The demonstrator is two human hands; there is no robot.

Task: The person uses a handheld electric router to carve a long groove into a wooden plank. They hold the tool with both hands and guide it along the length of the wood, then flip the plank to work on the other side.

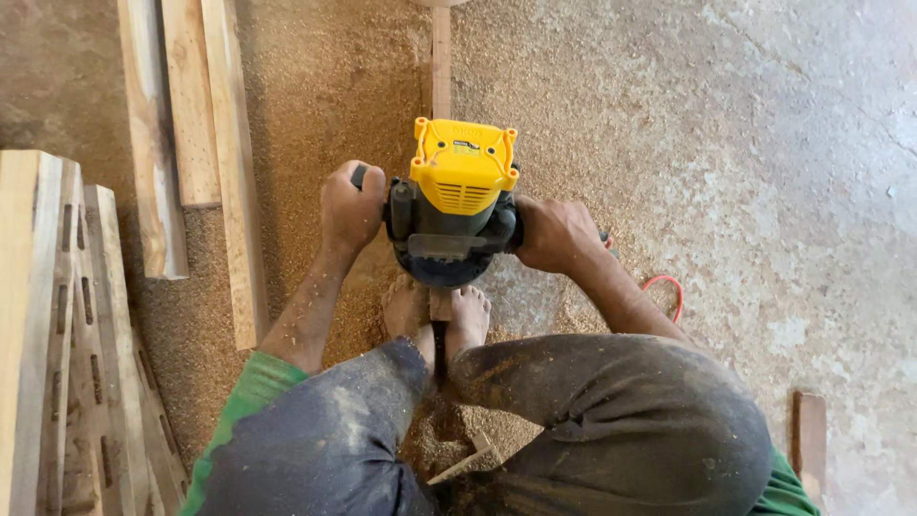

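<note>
Left hand (pixel 351 210) and right hand (pixel 554 234) are each closed tight round a side handle of the yellow-topped router (pixel 457 201) — it sits on a narrow wood strip (pixel 440 57) running far from the bare feet (pixel 435 315). Best kept level, pressure even, feet clamping the strip. No containers — just sawdust (pixel 334 86) and mortised boards (pixel 67 325) at left.

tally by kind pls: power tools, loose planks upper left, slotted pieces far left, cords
Yellow-and-black power router, gripped by left hand and right hand: 1
Loose pale wooden planks, upper left: 3
Pale slotted wooden pieces, stacked far left: 3 visible
Red cord: 1
Total: 8
</note>
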